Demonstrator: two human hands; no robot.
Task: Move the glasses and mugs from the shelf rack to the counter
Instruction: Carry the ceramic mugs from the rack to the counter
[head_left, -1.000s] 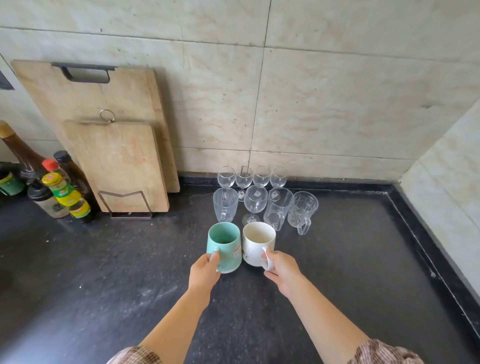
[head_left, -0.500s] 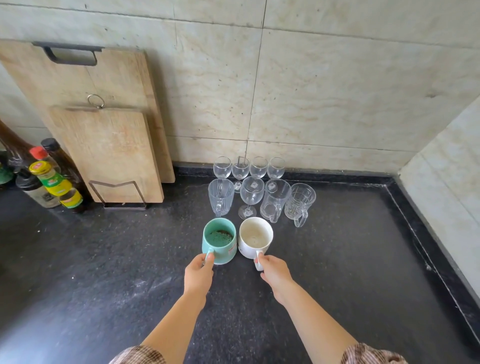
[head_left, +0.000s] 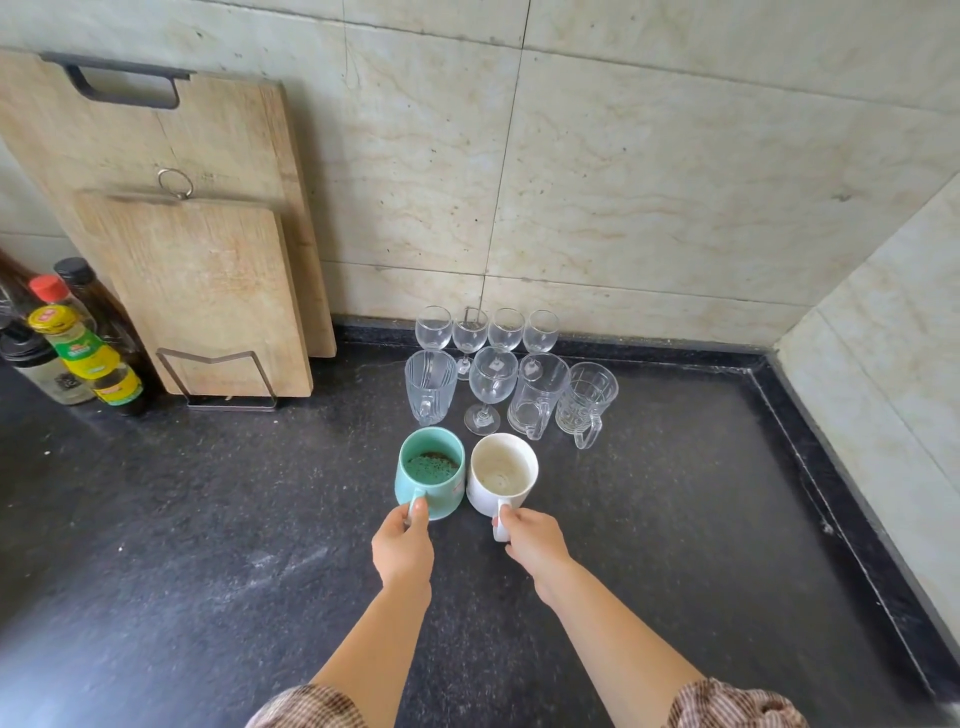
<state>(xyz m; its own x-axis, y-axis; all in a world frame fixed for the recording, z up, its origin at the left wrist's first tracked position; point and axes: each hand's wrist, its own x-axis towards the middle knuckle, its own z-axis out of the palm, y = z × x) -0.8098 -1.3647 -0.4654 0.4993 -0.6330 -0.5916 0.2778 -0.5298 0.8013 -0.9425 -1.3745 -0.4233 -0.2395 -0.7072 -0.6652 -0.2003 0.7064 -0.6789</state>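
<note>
- Far left, against the wall: a cluster of sauce bottles (head_left: 78, 358) and two wooden cutting boards (head_left: 208, 291) propped in a wire stand. Neither belongs to the task.
- Desk (head_left: 208, 545): dark speckled stone, meeting the tiled wall at the rear and at the right.
- Left hand (head_left: 402, 545): fingers (head_left: 415, 512) closed around the handle of the teal mug (head_left: 430, 472). The mug stands upright; its base appears to rest on the desk, though contact cannot be confirmed. Dark speckling shows at its bottom.
- Right hand (head_left: 535, 540): fingers closed on the handle of the white mug (head_left: 503, 475), which stands upright just beside the teal mug, the two nearly touching.
- Behind the mugs, middle row: a ribbed glass mug (head_left: 430, 387), a wine glass (head_left: 491, 387), a plain glass mug (head_left: 537, 395) and a patterned glass mug (head_left: 586, 402), all upright and close together.
- Rear row, near the wall: four small stemmed glasses (head_left: 485, 330), upright, side by side.
- Shelf rack: not in view, so any stock left on it cannot be told.
- Progress, as judged: eight glass items are placed; the two mugs form the front row and look set down or nearly so. The step in hand would be releasing both handles. Whether further pieces are left to fetch cannot be determined.
</note>
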